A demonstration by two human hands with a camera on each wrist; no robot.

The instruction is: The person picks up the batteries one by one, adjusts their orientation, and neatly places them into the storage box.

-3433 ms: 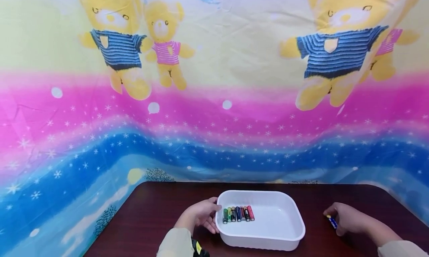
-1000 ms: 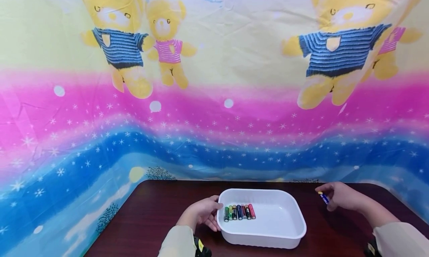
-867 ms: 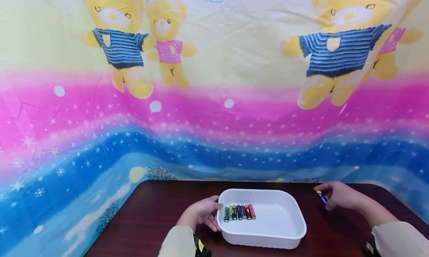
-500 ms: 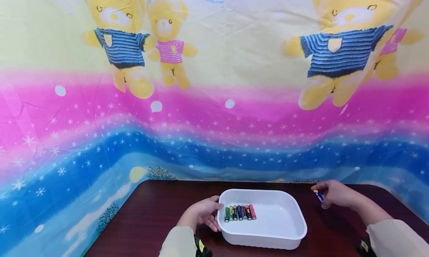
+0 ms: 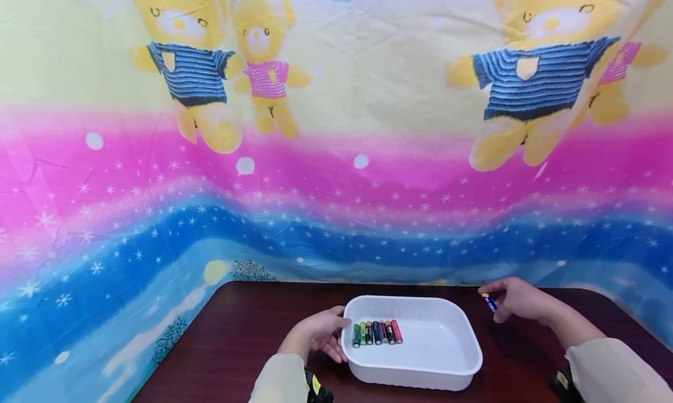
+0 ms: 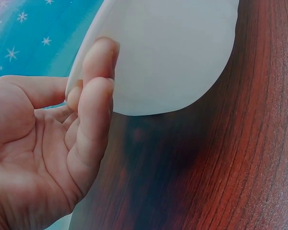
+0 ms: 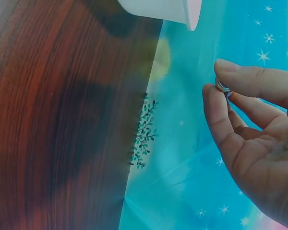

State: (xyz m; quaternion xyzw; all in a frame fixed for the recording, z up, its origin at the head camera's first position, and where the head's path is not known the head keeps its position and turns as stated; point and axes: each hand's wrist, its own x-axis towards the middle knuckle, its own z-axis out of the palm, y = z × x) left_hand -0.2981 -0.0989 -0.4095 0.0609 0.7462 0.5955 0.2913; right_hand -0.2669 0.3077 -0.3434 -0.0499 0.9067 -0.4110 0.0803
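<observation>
In the head view a white plastic tray (image 5: pixel 420 362) stands on the table. Several AA-size batteries (image 5: pixel 377 332), green through red, lie side by side at its left end. My left hand (image 5: pixel 319 333) holds the tray's left rim, thumb over the edge and fingers against the outer wall; the left wrist view shows these fingers (image 6: pixel 98 100) on the white wall. To the right of the tray, above the table, my right hand (image 5: pixel 517 301) pinches a blue battery (image 5: pixel 489 302) with a yellow end. In the right wrist view only the battery's metal end (image 7: pixel 222 85) shows between thumb and fingertips.
The dark reddish-brown wooden table (image 5: pixel 252 333) has rounded far corners. Behind it hangs a cloth backdrop (image 5: pixel 336 210) printed with bears and snowflakes. A black band with a yellow mark (image 5: pixel 315 385) sits at the left wrist.
My right hand has carried the blue battery away from the near right of the table, leftward and farther back, closer to the tray. The left hand stays on the rim.
</observation>
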